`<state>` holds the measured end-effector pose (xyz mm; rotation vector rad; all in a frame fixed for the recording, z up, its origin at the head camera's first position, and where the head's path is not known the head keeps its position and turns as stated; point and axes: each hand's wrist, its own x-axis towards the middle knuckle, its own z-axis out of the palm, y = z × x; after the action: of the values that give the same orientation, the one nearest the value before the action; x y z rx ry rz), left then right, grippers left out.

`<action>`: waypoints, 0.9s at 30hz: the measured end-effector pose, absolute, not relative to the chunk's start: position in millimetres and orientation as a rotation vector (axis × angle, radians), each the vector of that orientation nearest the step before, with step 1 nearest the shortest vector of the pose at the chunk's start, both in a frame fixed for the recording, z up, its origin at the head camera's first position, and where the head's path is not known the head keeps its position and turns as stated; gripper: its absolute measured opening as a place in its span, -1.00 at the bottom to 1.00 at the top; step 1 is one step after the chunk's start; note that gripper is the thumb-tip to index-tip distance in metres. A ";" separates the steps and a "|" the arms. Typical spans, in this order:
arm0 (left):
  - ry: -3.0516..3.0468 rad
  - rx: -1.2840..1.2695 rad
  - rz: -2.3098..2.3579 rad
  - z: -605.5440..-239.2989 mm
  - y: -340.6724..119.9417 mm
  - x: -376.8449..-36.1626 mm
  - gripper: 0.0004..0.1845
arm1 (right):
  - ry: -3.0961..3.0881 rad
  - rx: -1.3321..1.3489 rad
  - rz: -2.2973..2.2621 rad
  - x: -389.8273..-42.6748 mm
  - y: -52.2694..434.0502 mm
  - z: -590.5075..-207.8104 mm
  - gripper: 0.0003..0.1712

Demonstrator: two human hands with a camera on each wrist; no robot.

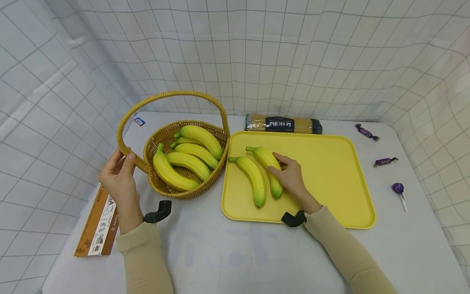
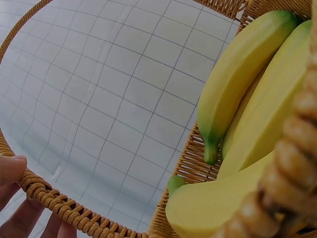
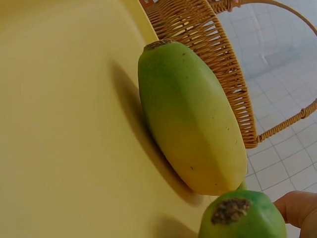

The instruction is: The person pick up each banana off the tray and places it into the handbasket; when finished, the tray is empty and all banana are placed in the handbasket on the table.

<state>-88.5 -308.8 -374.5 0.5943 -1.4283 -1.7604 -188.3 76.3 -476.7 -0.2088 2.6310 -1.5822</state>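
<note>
1. A banana [image 1: 271,169] is lain on the yellow tray [image 1: 330,163] and is clasped by the right hand [image 1: 291,175], whose grip is curled round the fruit's right side; the green tip [image 3: 242,218] of this banana is seen close up in the right wrist view, with a fingertip [image 3: 297,208] just beside it
2. A second banana [image 1: 253,179] is lain just to the left of the first on the same tray, almost parallel to it and untouched by either hand; whether the two fruits touch cannot be told
3. The wicker basket [image 1: 158,147] is stood just left of the tray, and four bananas [image 1: 187,161] are held in its bowl
4. The basket's arched handle [image 1: 125,134] is pinched near its left base by the left hand [image 1: 119,175], with the thumb [image 2: 10,168] laid on top of the weave and the fingers [image 2: 22,220] curled beneath
5. Behind the tray, a dark-labelled packet [image 1: 283,124] is lain along the wall
6. To the right of the tray, two wrapped sweets [image 1: 367,132] [image 1: 384,161] and a lollipop [image 1: 398,190] are spread on the table [image 1: 235,253]
7. At the table's left edge, a flat brown box [image 1: 97,228] is lain beside the left forearm
</note>
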 end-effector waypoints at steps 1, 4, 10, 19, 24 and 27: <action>-1.423 0.591 -1.764 -374.3 -308.7 -88.7 -0.70 | 2.634 -0.207 -1.590 -188.3 76.5 -476.4 -0.35; -1.426 0.583 -1.764 -373.7 -308.3 -89.2 -0.69 | 2.642 -0.208 -1.606 -187.7 77.3 -472.3 -0.36; -1.425 0.561 -1.765 -373.9 -307.1 -90.7 -0.69 | 2.614 -0.219 -1.610 -183.6 78.9 -456.0 -0.37; -1.424 0.553 -1.764 -375.7 -306.8 -93.0 -0.69 | 2.613 -0.396 -1.641 -177.3 71.7 -425.6 -0.42; -1.423 0.583 -1.757 -375.9 -308.1 -90.9 -0.70 | 2.571 -0.568 -1.642 -174.4 49.6 -403.1 -0.42; -1.433 0.589 -1.743 -375.5 -308.4 -89.3 -0.70 | 2.551 -0.664 -1.639 -175.0 30.5 -391.8 -0.41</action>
<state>-89.3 -308.4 -375.5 0.5888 -1.4330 -1.7432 -175.0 30.5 -391.8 -0.6639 2.5513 -1.6391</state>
